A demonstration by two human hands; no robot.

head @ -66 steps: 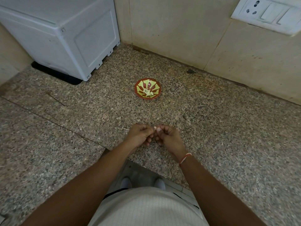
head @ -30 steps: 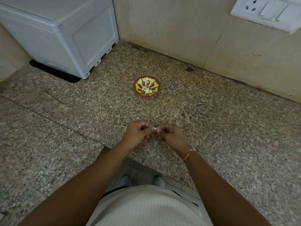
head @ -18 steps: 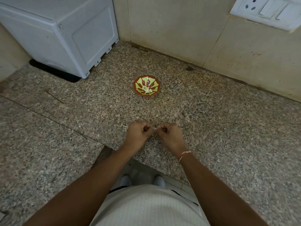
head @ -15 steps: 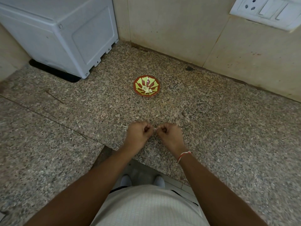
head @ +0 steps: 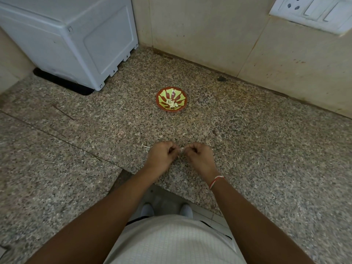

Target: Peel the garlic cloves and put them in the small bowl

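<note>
Left hand (head: 162,157), right hand (head: 199,156): fingers curled, pinching clove (head: 182,149) between them, 6 o'clock of bowl (head: 171,99). Best practice: split skin by nail, hold firmly, avoid dropping on counter (head: 266,140).

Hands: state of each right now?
Left hand: fingers curled, pinching the garlic clove.
Right hand: fingers curled, pinching the same clove from the other side.
</note>
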